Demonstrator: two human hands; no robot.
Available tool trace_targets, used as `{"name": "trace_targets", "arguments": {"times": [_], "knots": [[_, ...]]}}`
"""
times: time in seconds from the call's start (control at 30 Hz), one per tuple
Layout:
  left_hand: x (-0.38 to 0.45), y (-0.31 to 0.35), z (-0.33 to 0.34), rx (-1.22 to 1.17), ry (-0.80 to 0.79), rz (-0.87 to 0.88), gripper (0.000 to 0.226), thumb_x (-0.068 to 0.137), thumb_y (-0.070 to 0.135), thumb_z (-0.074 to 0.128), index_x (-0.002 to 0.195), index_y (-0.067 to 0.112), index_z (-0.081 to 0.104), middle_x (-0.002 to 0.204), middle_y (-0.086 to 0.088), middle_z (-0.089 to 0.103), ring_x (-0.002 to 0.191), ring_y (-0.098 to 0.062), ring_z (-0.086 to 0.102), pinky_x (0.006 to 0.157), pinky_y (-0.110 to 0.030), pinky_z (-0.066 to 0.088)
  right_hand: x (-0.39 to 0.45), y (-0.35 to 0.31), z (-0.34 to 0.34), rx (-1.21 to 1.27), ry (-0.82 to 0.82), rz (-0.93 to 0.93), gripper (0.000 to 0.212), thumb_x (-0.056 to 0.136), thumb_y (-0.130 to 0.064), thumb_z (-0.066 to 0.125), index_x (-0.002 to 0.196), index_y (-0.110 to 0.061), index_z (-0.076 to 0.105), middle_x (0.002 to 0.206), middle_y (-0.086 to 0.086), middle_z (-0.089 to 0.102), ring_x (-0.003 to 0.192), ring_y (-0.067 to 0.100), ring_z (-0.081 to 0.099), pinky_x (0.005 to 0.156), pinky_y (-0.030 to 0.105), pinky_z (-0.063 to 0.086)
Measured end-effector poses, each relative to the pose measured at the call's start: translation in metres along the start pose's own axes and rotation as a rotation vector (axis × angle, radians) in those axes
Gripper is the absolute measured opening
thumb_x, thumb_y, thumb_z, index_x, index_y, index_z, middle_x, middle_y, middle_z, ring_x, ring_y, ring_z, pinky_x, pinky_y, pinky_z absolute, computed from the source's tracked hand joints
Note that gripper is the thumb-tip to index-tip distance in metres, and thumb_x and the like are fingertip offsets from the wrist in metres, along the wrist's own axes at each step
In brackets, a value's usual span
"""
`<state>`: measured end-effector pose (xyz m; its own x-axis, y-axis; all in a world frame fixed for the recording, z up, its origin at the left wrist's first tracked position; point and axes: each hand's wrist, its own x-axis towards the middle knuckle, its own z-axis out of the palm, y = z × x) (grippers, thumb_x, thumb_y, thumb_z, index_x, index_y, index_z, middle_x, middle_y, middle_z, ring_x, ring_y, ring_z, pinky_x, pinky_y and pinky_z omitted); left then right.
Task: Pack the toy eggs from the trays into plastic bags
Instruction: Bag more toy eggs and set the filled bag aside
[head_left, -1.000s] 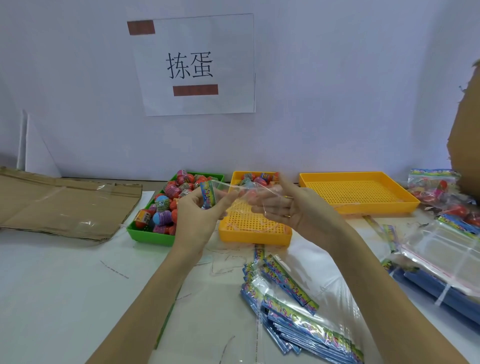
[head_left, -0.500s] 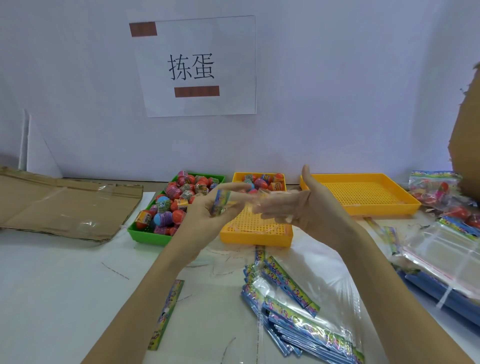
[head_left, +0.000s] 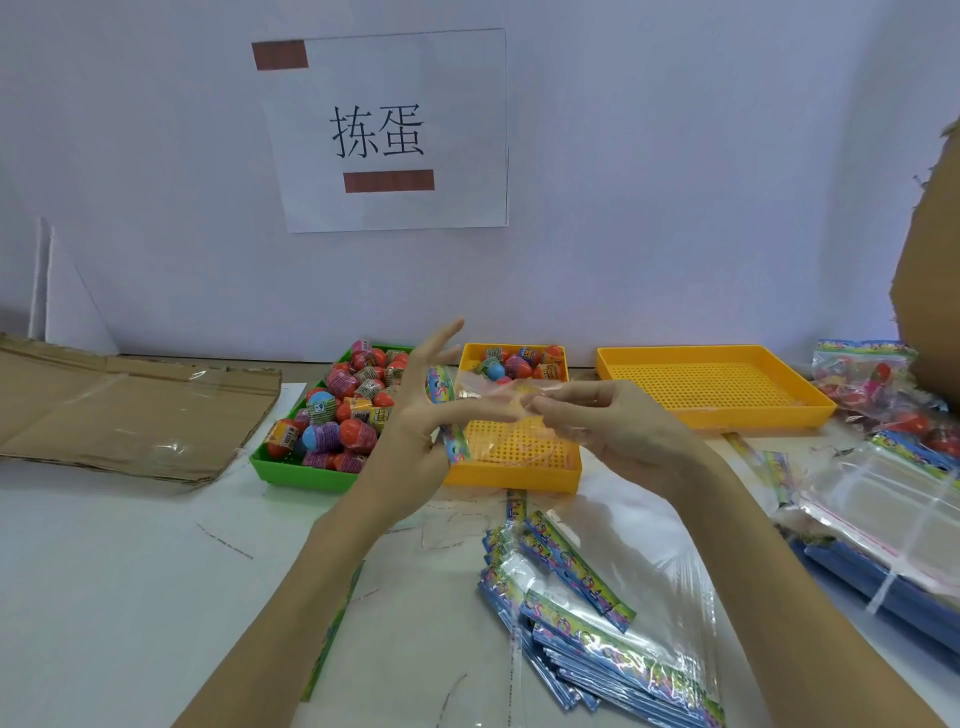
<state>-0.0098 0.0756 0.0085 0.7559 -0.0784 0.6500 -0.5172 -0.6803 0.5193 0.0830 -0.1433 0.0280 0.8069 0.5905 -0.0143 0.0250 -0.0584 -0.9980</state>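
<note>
At frame centre, the left hand (head_left: 415, 431) and right hand (head_left: 618, 431) both pinch a clear plastic bag with a colourful header strip (head_left: 483, 410) above the half-empty yellow perforated tray (head_left: 519, 470).

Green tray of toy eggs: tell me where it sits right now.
In the head view the green tray sits left of centre on the table, directly left of the small orange tray and right of the flattened cardboard.

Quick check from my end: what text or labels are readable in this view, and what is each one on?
"拣蛋": black characters on the white paper sign taped to the wall.
Labels on the toy eggs in the green tray: too small to read.
Printed header strips on the plastic bags on the table: colourful, but blurred, not readable.
</note>
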Motion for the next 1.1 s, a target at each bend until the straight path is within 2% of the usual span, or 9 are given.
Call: {"name": "trace_targets", "arguments": {"times": [0.07,0.17,0.23,0.3,0.43,0.57,0.73,0.93,1.1], "knots": [[0.003,-0.001,0.002,-0.214,0.072,-0.115,0.062,0.098,-0.016,0.046,0.134,0.031,0.065,0.165,0.004,0.027,0.148,-0.014,0.041,0.114,-0.028,0.044,0.000,-0.001,-0.002,-0.027,0.108,-0.079,0.020,0.080,-0.031,0.084,0.098,-0.023,0.084,0.108,-0.003,0.079,0.108,0.011,0.071,0.095,0.029,0.050],[0.010,0.003,0.005,-0.773,0.205,-0.520,0.040,0.108,0.028,0.052,0.147,0.020,0.048,0.138,-0.007,0.065,0.115,-0.027,0.072,0.089,-0.033,0.062,0.001,-0.002,-0.003,-0.073,0.193,-0.197,0.012,0.088,-0.020,0.080,0.099,-0.024,0.084,0.105,-0.008,0.080,0.103,0.006,0.072,0.088,0.022,0.054],[0.010,0.000,0.006,-0.810,0.181,-0.653,0.065,0.096,0.056,0.064,0.141,0.011,0.051,0.115,-0.007,0.078,0.104,-0.028,0.076,0.083,-0.036,0.064,0.002,-0.002,0.002,-0.135,0.188,-0.235,0.012,0.088,-0.019,0.080,0.096,-0.026,0.084,0.101,-0.009,0.080,0.098,0.005,0.074,0.079,0.016,0.055],[0.008,-0.002,0.009,-0.642,0.132,-0.603,0.065,0.087,0.066,0.070,0.132,0.020,0.061,0.112,-0.002,0.079,0.102,-0.022,0.076,0.082,-0.035,0.064,0.001,-0.001,0.007,-0.246,0.166,-0.260,0.014,0.089,-0.017,0.080,0.092,-0.030,0.084,0.095,-0.011,0.080,0.094,0.005,0.074,0.078,0.014,0.055],[0.003,-0.006,0.012,-0.601,0.246,-0.602,0.041,0.083,0.048,0.082,0.114,0.021,0.075,0.098,-0.003,0.081,0.089,-0.019,0.077,0.078,-0.032,0.064,0.000,-0.003,0.010,-0.312,0.096,-0.263,0.012,0.089,-0.026,0.079,0.101,-0.027,0.082,0.097,-0.010,0.080,0.095,0.008,0.074,0.081,0.019,0.058],[0.001,-0.004,0.011,-0.663,0.256,-0.588,0.030,0.078,0.032,0.084,0.099,0.013,0.079,0.087,-0.008,0.079,0.085,-0.020,0.077,0.071,-0.022,0.059,-0.001,-0.007,0.017,0.068,0.068,-0.187,0.038,0.088,-0.047,0.073,0.112,-0.018,0.080,0.108,0.009,0.079,0.097,0.024,0.076,0.079,0.023,0.060],[0.000,-0.003,0.013,-0.608,0.206,-0.590,0.026,0.073,0.043,0.087,0.087,0.023,0.077,0.078,0.000,0.077,0.070,-0.011,0.070,0.067,-0.018,0.056,0.000,-0.002,0.022,0.294,-0.052,-0.108,0.028,0.091,-0.029,0.075,0.109,-0.008,0.080,0.118,0.015,0.076,0.109,0.029,0.074,0.086,0.026,0.060],[0.006,0.000,0.007,-0.660,0.124,-0.590,0.042,0.086,0.055,0.077,0.118,0.028,0.075,0.109,0.001,0.079,0.092,-0.018,0.075,0.074,-0.032,0.063,0.000,-0.003,0.021,0.337,-0.110,-0.076,0.028,0.095,-0.020,0.072,0.113,0.000,0.076,0.122,0.020,0.073,0.116,0.034,0.071,0.098,0.039,0.058],[0.002,-0.007,0.008,-0.593,0.262,-0.597,0.024,0.091,0.039,0.073,0.102,0.019,0.080,0.099,-0.003,0.080,0.092,-0.028,0.076,0.077,-0.034,0.060,-0.002,-0.008,0.020,0.269,-0.094,-0.091,0.030,0.094,-0.025,0.073,0.113,-0.001,0.075,0.123,0.016,0.074,0.121,0.028,0.069,0.101,0.034,0.056]]}}
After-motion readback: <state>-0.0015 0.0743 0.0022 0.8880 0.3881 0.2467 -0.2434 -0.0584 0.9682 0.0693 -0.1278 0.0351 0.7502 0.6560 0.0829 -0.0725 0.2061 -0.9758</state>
